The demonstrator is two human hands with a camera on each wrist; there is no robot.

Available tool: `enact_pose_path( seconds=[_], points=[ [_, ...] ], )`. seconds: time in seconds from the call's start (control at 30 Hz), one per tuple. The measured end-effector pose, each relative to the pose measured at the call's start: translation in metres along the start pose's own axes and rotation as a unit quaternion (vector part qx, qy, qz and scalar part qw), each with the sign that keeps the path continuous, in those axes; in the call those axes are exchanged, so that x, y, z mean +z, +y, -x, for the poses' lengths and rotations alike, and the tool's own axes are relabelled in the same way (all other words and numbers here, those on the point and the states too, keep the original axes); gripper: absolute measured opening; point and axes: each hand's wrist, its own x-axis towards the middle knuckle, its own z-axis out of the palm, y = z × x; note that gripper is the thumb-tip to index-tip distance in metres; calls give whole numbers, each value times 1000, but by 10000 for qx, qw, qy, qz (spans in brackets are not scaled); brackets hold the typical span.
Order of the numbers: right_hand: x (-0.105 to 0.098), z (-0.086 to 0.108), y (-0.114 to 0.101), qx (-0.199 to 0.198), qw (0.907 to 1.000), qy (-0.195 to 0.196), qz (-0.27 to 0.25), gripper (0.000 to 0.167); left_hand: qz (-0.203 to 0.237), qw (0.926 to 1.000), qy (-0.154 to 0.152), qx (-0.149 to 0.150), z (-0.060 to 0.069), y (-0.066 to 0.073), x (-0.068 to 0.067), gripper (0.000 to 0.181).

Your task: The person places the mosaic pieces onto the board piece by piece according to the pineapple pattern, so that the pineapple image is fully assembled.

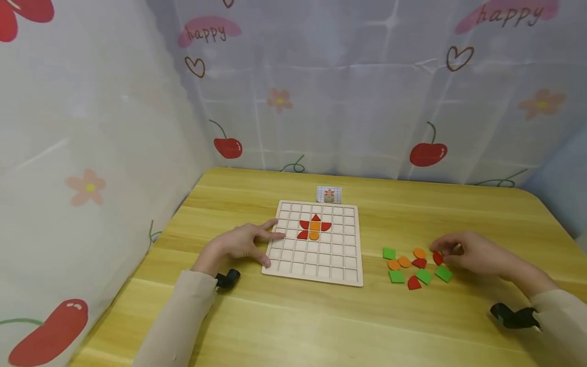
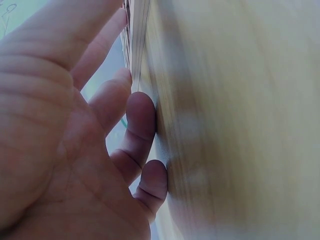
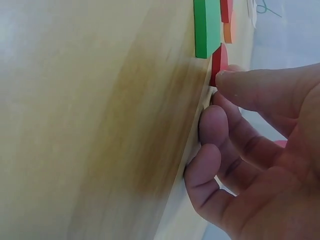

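Observation:
A pale square grid board (image 1: 293,259) lies on the table with red and orange tiles in its upper cells, among them an orange square tile (image 1: 315,226) and an orange round tile (image 1: 314,235). My left hand (image 1: 240,241) rests at the board's left side, fingers spread, the fingertips and thumb touching its edge. To the right of the board, my right hand (image 1: 477,253) pinches a red tile (image 3: 217,64) between thumb and forefinger at the table surface. Part of that tile is hidden by the fingers. Beside it lies a green tile (image 3: 206,30).
Loose green, orange and red tiles, including an orange one (image 1: 404,262) and a green one (image 1: 396,277), lie between the board and my right hand. A small pattern card (image 1: 329,194) sits behind the board. Printed curtains (image 1: 348,112) hang along the wooden table's far edge and left side.

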Motion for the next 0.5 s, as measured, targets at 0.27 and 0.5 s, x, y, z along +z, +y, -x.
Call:
enact_pose_path(
  seconds=[0.27, 0.5],
  points=[
    [1, 3, 0, 227, 9992, 179, 263, 23, -105, 9999, 4, 20, 0, 3, -1, 75],
    [3, 3, 3, -109, 9972, 486, 551, 27, 23, 10000, -5, -36, 1, 2, -1, 75]
  ],
)
